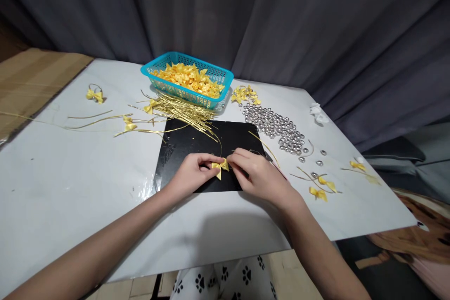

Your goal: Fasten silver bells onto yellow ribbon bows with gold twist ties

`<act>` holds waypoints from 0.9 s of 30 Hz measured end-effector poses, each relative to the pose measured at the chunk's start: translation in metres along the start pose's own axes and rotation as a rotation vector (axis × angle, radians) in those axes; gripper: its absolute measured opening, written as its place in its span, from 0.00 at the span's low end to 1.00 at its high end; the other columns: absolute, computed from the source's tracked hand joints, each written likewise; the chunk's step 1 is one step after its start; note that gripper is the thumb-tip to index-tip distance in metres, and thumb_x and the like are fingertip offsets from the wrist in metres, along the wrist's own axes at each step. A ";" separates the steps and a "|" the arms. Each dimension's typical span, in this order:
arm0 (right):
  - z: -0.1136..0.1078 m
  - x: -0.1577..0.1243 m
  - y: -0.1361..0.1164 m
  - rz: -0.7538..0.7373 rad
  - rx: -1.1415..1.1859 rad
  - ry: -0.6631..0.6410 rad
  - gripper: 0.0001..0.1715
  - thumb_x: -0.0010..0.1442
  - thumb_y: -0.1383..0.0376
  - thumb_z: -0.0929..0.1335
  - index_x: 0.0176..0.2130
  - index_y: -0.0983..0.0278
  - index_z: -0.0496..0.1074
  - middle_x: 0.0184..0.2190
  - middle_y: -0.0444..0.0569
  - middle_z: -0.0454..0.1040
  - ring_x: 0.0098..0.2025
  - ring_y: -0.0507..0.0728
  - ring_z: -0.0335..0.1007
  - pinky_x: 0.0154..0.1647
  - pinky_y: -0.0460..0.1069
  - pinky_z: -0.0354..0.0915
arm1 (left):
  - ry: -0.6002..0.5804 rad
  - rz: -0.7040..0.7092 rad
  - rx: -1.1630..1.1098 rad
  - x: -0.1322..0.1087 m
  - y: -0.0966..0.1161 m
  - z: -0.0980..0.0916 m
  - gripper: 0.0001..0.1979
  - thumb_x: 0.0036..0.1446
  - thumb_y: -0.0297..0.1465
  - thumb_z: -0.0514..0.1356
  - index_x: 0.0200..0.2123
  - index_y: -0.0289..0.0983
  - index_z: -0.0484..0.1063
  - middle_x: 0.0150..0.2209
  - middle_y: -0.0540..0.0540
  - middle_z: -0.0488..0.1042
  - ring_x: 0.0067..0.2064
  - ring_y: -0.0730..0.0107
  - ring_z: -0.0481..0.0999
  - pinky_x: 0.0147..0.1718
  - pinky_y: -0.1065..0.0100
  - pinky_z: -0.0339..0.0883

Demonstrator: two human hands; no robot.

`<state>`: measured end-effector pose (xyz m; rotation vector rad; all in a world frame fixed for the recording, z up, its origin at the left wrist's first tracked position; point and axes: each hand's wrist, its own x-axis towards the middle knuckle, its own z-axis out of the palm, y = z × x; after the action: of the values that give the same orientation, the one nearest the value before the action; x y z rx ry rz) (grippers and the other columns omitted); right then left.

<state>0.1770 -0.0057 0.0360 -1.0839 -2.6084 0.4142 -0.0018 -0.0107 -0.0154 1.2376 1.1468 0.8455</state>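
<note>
A small yellow ribbon bow [221,167] is held over the black mat [211,138]. Thumb and fingers of my left hand [197,168] pinch its left side. My right hand [253,171] is closed at the bow's right edge, its fingertips pressed together; a thin gold cord seems to run there, though the fingers partly hide it. Another cord rises from behind the bow. Just beyond the mat lies a bundle of gold cords [184,111]. Silver beads [274,124] are spread to the right of it.
A blue basket [221,75] of yellow bows stands at the back. Loose bows with cords lie at left [129,124] and right [318,193]. Finished-looking bow loops [246,95] sit behind the beads. White scraps [318,113] rest near the right edge. A grey curtain [211,9] hangs behind.
</note>
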 end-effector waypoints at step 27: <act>0.014 -0.002 -0.010 -0.023 -0.151 -0.076 0.14 0.58 0.77 0.57 0.39 0.71 0.68 0.30 0.51 0.67 0.26 0.52 0.60 0.27 0.47 0.57 | -0.018 0.018 -0.039 0.002 -0.001 -0.001 0.12 0.45 0.26 0.62 0.36 0.32 0.78 0.31 0.45 0.76 0.29 0.73 0.71 0.30 0.70 0.67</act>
<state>0.1665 -0.0164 0.0263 -1.1044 -2.7538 0.2610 -0.0023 -0.0093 -0.0171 1.2229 1.1011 0.8644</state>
